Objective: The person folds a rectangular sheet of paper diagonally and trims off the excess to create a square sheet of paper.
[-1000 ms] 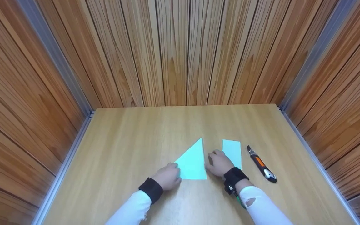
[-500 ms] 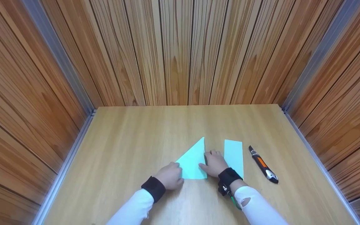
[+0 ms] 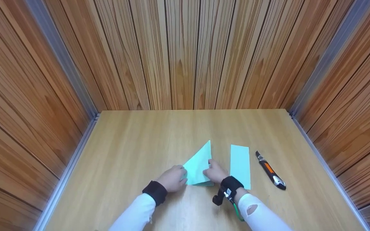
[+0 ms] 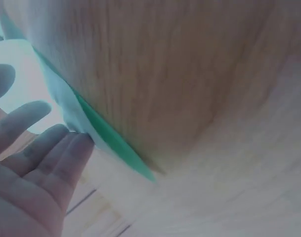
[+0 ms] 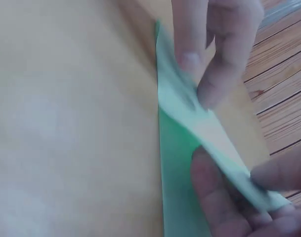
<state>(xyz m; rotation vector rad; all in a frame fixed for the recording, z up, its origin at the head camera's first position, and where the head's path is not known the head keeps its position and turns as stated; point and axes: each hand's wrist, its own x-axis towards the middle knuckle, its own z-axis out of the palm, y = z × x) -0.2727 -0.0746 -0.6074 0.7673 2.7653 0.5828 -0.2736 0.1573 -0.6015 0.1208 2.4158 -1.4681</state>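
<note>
A pale green paper (image 3: 198,165), folded into a pointed shape, lies at the table's front middle. My left hand (image 3: 172,178) presses its left corner; the thumb and a finger touch its top in the right wrist view, while the left wrist view shows other fingers (image 4: 73,150) stretched beside its edge. From the right, my right hand (image 3: 216,171) pinches the raised upper layer (image 5: 217,133) between thumb and fingers. A darker green layer (image 5: 177,163) shows underneath. Parts of the fingertips are hidden by the paper.
A separate rectangular green paper strip (image 3: 240,166) lies right of the folded paper. Farther right rests a black and orange utility knife (image 3: 270,170), its tip pointing away. Wood-panelled walls (image 3: 185,54) enclose the table (image 3: 133,138) at the back and sides.
My right hand has moved left onto the folded paper's right edge and lifted its upper layer, uncovering more of the strip. The left hand has stayed at the left corner.
</note>
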